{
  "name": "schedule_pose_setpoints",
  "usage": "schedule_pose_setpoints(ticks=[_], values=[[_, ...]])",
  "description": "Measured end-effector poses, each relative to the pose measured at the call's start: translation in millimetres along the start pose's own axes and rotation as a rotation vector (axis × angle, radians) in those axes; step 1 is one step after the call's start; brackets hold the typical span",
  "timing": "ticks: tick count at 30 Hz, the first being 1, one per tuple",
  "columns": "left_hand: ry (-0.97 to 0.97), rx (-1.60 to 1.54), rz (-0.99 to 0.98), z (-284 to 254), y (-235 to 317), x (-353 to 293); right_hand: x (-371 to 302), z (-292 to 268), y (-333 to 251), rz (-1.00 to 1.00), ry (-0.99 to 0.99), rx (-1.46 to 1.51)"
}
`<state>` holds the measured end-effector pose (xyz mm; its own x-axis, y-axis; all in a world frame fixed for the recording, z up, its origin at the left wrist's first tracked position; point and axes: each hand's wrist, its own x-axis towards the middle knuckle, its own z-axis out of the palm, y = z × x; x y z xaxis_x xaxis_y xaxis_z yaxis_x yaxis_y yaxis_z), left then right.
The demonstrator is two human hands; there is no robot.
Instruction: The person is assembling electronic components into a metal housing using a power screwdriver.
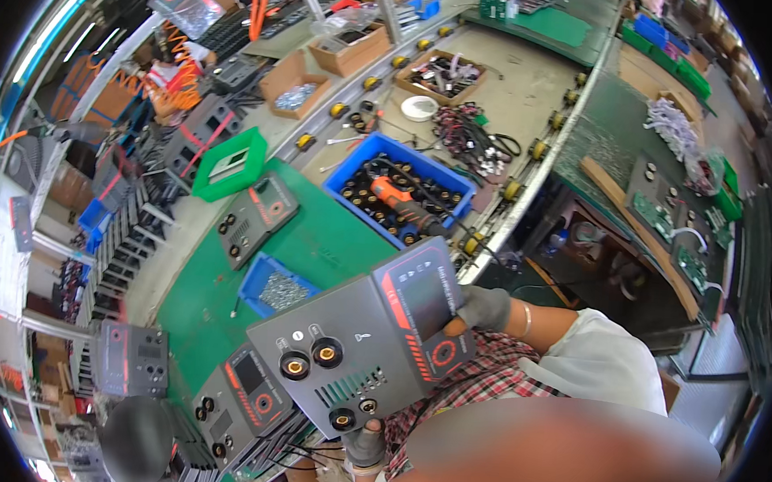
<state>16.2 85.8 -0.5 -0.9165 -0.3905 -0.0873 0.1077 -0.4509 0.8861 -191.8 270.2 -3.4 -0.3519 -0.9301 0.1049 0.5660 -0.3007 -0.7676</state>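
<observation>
A grey front panel [324, 379] of a machine, with a dark display, red stripes, a round red dial mark and several black-ringed brass sockets, is held tilted in front of me. My right hand [485, 311], in a grey glove with bare fingertips, grips its edge beside the display. On the lower edge, near a socket, my left hand [365, 443] in a similar glove has its thumb against the panel. The fingers behind it are hidden. Close to the panel's left edge stands a similar panel [239, 400] with sockets.
A blue bin [337, 178] holds black-and-brass sockets and an orange power screwdriver [397, 197]. A blue tray of screws [279, 289], another panel [259, 220] and a green bin [231, 165] rest on the green mat [333, 247]. Wire harnesses [472, 140] lie beyond, beside a roller rail [531, 175].
</observation>
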Motion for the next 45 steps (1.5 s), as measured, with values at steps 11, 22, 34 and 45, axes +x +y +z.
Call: schedule_pose_setpoints(ticks=[11, 22, 34, 45], values=[[-0.193, -0.345, -0.441, -20.9, -44.9, 3.8, -28.5, -9.7, 32.0, 0.175, 0.283, 0.233], [-0.103, -0.248, -0.246, -25.0, -51.4, -9.5, -18.5, -17.0, 55.6, 0.182, 0.333, 0.134], [-0.235, 0.029, 0.067, -18.7, 4.1, -3.0, 27.9, -19.5, 54.3, 0.264, 0.268, 0.161], [-0.069, 0.191, -0.001, -28.7, 36.1, 6.6, 12.2, -23.1, 14.4, 0.219, 0.267, 0.221]])
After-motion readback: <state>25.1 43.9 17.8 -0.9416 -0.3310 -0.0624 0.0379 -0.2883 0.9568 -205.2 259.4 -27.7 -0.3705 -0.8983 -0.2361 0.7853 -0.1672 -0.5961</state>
